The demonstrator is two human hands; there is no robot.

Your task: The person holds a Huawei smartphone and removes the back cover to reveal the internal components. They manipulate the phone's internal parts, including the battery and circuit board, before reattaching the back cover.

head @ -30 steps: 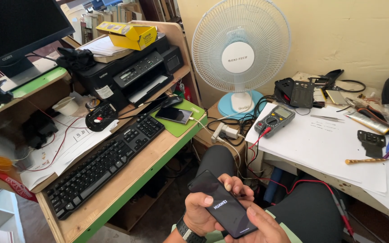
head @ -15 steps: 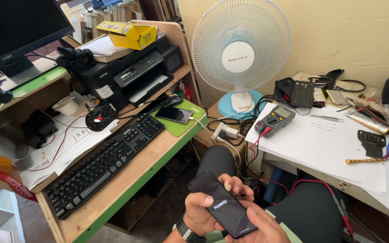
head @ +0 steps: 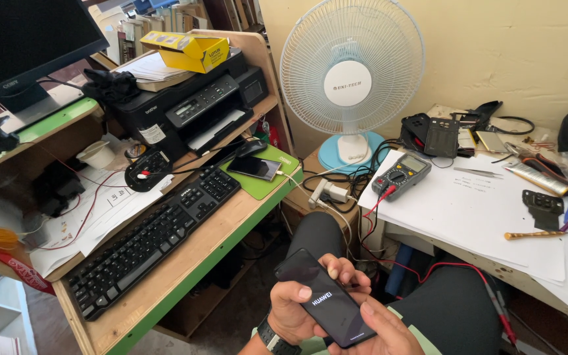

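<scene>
- Two hands hold one dark smartphone (head: 327, 307) above the person's lap, just as in the earlier pictures; nothing about the grip or the phone's place has shifted over the last second.
- The only point worth noting is the screen: it is black with a small white logo in its middle, as it was before, so I judge the handset is starting up and the person is waiting rather than working it.
- The left hand (head: 300, 304) is curled around the phone's left edge and back, thumb lying on the glass near the logo, fingertips showing past the phone's upper right edge.
- The right hand (head: 379, 329) is closed on the phone's lower right corner, thumb pressed on the screen's edge, the rest of the hand cut off by the frame.
- A black watch (head: 272, 342) sits on the left wrist, just below the phone.
- Up and to the right of the phone, a multimeter (head: 401, 175) lies on the white worktop (head: 488, 217), its red lead (head: 458, 269) trailing down beside the person's knee, well clear of the phone.
- Up and to the left of the phone, a black keyboard (head: 152, 240) rests untouched.
</scene>
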